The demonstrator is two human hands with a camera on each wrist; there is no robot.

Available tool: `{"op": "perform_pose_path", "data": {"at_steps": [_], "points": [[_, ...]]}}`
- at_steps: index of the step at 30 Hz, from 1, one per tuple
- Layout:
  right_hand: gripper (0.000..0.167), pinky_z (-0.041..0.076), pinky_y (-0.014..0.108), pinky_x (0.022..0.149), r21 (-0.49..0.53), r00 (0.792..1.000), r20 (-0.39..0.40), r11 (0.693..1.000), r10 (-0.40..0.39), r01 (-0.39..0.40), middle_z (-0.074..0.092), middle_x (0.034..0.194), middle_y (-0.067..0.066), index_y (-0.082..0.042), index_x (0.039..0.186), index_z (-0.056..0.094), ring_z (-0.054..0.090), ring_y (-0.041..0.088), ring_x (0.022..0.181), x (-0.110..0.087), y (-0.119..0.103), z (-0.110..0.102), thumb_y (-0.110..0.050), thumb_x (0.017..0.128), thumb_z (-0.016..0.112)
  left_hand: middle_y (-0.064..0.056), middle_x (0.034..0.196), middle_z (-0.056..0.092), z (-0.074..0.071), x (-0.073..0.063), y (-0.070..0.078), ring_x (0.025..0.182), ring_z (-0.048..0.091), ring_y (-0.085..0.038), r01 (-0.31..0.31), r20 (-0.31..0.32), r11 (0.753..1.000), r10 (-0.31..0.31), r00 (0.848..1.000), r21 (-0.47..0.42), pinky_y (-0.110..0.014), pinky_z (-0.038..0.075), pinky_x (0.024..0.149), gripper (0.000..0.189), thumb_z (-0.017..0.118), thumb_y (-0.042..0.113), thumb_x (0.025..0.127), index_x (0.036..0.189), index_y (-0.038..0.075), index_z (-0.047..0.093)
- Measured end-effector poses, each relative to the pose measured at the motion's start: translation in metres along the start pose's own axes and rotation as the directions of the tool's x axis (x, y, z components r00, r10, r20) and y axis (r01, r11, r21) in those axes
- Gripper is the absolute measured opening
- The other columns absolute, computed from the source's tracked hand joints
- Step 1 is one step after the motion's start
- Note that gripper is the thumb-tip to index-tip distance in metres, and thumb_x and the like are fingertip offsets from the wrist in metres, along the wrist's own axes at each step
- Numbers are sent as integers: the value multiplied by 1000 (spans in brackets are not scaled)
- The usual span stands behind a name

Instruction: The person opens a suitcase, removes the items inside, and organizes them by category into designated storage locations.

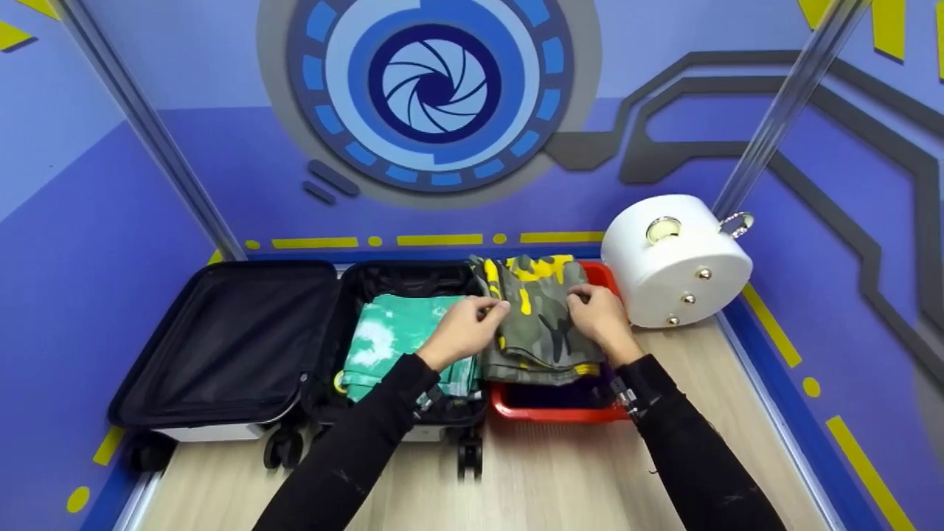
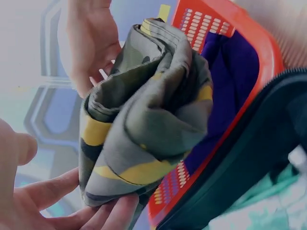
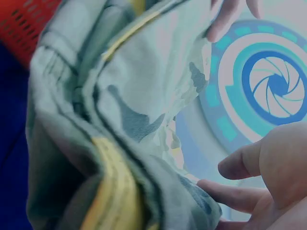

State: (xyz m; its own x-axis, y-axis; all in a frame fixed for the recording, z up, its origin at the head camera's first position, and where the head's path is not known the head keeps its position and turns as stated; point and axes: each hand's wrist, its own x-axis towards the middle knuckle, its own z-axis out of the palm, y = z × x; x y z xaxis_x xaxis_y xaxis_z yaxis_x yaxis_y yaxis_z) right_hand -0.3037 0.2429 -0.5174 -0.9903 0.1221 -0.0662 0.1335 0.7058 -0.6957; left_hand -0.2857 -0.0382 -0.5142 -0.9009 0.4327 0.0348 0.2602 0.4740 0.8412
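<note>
A folded camouflage garment (image 1: pixel 542 313), grey-green with yellow patches, is held between both hands over the red basket (image 1: pixel 560 414). My left hand (image 1: pixel 466 328) grips its left side; in the left wrist view the fingers (image 2: pixel 122 211) curve round its edge while the thumb stands off the cloth. On the opposite side my right hand (image 1: pixel 601 317) holds it, fingers (image 3: pixel 230 196) partly hidden behind the fabric and thumb apart from it. The garment's layered folds (image 2: pixel 158 91) face the left wrist camera. Dark purple cloth (image 2: pixel 232 72) lies in the basket below.
Left of the basket, an open suitcase (image 1: pixel 324 402) holds a folded green-and-white tie-dye garment (image 1: pixel 402 324). Its black-lined other half (image 1: pixel 228 339) lies farther left. A white round case (image 1: pixel 675 258) with metal knobs stands at the right, close to the patterned back wall (image 1: pixel 457 214).
</note>
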Motion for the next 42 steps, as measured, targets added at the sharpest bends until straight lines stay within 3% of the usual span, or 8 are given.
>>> {"op": "perform_pose_path", "data": {"at_steps": [6,12,20,25,29,31,38,42], "points": [[47,52,54,109,-35,999,15,998,49,-48,71,142,24,-4,143,71,67,42,126,2,18,-4,-31,110,52,4,63,38,22,15,-1,56,32,-17,7,68,997,-2,998,-74,-36,33,66,52,46,48,119,111,6,74],[48,54,53,107,-79,994,72,994,84,-79,70,144,25,-1,143,69,68,41,125,4,38,3,-32,110,53,7,58,34,42,24,-6,53,32,-15,65,84,995,-59,995,-69,-34,33,66,50,46,50,118,76,24,52],[42,54,53,103,-138,992,82,987,92,-80,74,134,24,-2,132,74,69,41,119,2,53,14,-33,109,57,9,60,31,53,24,-12,56,33,-14,104,52,990,-100,994,-90,-31,34,67,55,45,39,118,65,25,36],[48,50,57,113,-211,998,53,977,39,-27,67,143,30,1,138,71,63,47,132,1,43,10,-33,107,58,8,63,39,48,24,-13,57,38,-13,69,33,998,-69,997,-14,-30,36,67,48,50,30,115,68,22,51],[47,49,57,115,-154,999,40,987,-37,43,63,151,28,-2,144,70,62,45,136,-3,19,15,-30,108,59,7,74,58,33,23,-19,61,51,-9,103,-66,993,-99,993,58,-28,45,68,28,58,25,110,105,13,84],[41,54,51,104,-90,998,43,994,-54,57,70,146,22,-7,141,73,69,39,122,-8,2,21,-29,109,60,0,82,69,22,21,-25,61,52,-9,146,-103,988,-139,985,59,-28,46,68,34,59,27,110,131,10,80],[35,58,39,88,165,982,138,980,-131,108,79,129,13,-9,136,77,70,22,97,-30,-53,55,-25,109,63,-17,136,76,-18,11,-48,64,47,-14,238,-191,966,-216,958,103,-35,41,73,42,57,34,114,147,11,70],[42,59,37,86,211,954,254,972,-158,104,75,135,14,-8,146,69,73,24,98,-36,-74,78,-28,110,61,-19,131,77,-40,4,-58,66,49,-15,294,-200,941,-260,945,166,-37,42,75,47,57,36,114,153,9,65]]}}
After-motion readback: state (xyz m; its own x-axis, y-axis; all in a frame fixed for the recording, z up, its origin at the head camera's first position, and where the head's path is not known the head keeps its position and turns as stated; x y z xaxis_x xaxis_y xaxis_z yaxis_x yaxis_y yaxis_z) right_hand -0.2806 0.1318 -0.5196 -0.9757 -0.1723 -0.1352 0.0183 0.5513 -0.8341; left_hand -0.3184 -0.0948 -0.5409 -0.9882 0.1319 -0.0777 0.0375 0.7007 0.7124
